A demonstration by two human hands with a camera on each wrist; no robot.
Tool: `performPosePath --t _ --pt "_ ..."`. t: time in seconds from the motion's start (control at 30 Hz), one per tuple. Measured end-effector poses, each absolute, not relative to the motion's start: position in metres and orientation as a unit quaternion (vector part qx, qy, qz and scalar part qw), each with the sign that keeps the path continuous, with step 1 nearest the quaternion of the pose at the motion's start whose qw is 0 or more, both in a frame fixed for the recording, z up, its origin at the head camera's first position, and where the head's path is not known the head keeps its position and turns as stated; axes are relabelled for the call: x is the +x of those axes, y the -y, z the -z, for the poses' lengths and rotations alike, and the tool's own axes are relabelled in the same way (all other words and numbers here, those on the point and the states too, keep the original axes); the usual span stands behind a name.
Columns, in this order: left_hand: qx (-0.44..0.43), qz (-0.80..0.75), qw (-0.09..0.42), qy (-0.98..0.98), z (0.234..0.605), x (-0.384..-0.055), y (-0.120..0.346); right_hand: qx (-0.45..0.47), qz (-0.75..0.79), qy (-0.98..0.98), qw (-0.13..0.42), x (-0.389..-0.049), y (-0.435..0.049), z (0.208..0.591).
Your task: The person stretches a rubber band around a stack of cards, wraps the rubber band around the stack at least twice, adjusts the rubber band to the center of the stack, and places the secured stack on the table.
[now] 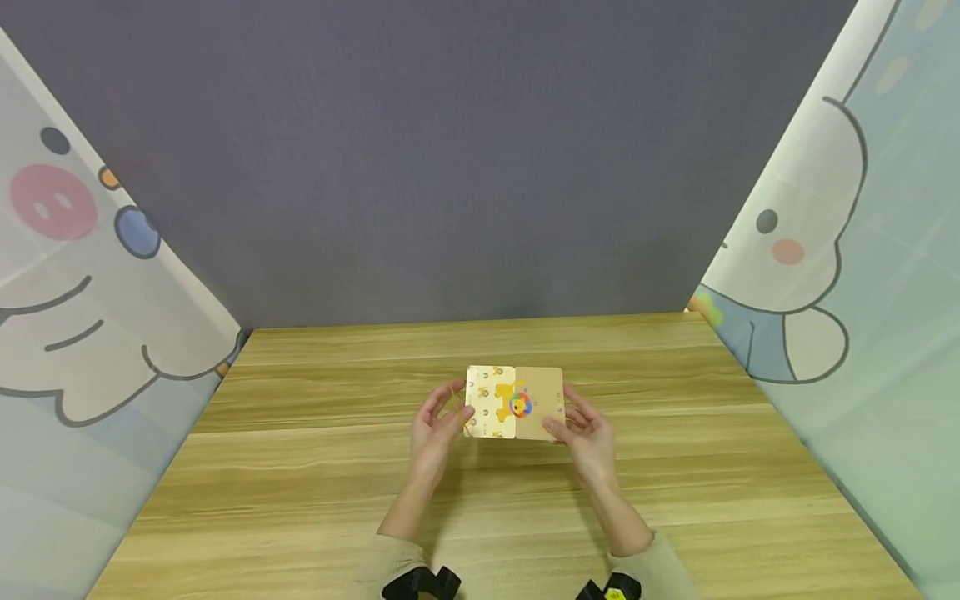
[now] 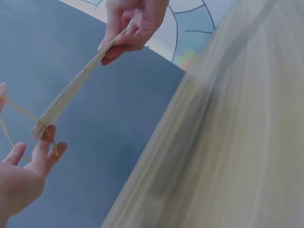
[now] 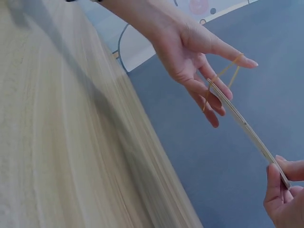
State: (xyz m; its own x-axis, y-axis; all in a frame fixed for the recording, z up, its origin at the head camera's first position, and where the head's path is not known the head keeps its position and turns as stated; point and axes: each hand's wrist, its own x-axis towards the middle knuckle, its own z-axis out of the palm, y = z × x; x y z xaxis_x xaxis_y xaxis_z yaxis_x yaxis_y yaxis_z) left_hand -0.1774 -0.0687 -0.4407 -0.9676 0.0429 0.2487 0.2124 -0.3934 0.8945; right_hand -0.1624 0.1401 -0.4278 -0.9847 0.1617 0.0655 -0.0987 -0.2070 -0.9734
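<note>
A small square-paneled booklet (image 1: 491,421), cream with little bear faces on the left and tan on the right, has a yellow lion across its middle. It is held above the table. My right hand (image 1: 592,446) pinches its right end, thumb on the front face and fingers behind. At the left end, my left hand (image 1: 431,437) has its fingers spread, with a thin yellow rubber band (image 3: 231,64) stretched between them. One fingertip supports the booklet's edge there, and the band passes by this end. Thin layers show along the booklet's edge (image 2: 71,88) in the left wrist view.
The wood-grain table (image 1: 300,483) lies below both hands. Behind it rises a dark grey panel (image 1: 480,167). Printed cartoon panels stand at the left (image 1: 90,333) and right (image 1: 885,400).
</note>
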Motion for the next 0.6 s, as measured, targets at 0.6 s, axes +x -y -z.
performPosePath --t 0.6 --pt "-0.105 0.771 -0.024 0.628 0.422 -0.219 0.091 0.093 -0.719 0.689 0.021 -0.155 -0.150 0.441"
